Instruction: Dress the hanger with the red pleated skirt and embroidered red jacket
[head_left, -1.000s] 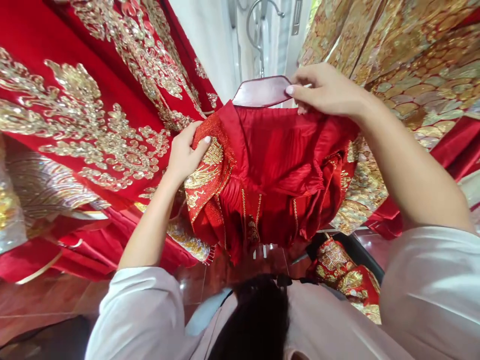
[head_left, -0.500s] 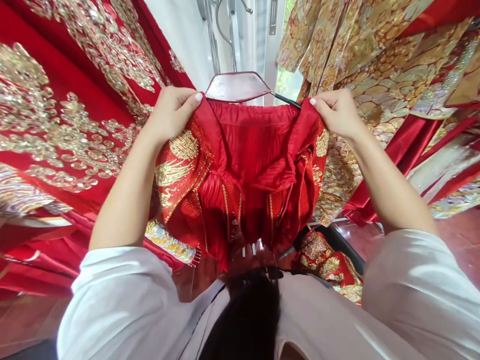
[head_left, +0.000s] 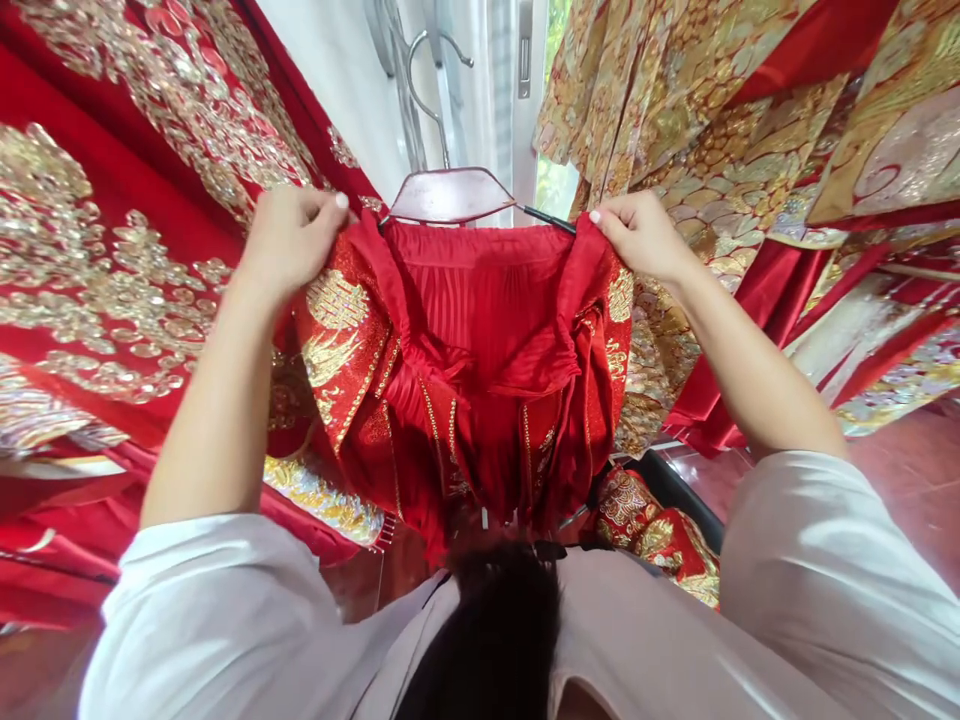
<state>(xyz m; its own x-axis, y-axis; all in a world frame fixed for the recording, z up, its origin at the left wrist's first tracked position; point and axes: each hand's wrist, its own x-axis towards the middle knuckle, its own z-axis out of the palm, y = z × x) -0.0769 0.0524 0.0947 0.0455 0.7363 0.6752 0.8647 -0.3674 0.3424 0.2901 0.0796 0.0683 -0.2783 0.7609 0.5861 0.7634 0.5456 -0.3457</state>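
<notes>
A red pleated skirt (head_left: 480, 290) with gold-embroidered panels hangs spread in front of me, its gathered waistband up. My left hand (head_left: 294, 238) is closed at its upper left edge, thumb up; the fingertips are partly hidden behind the hand. At the upper right corner of the waistband, my right hand (head_left: 637, 232) pinches the cloth between thumb and fingers. A hanger (head_left: 454, 195) with a pale middle plate, a dark bar and a metal hook stands just behind the waistband, between my hands.
Red garments with beaded gold trim (head_left: 142, 290) hang at the left. Gold-patterned garments (head_left: 697, 170) hang at the right. Low on the right, folded red and gold cloth (head_left: 660, 530) lies in a black container (head_left: 686, 495). Behind the hanger is a white door frame (head_left: 517, 120).
My left hand has moved left, its thumb now off the waistband's front and at the skirt's outer edge. The skirt, the hanger and my right hand appear shifted slightly left and down.
</notes>
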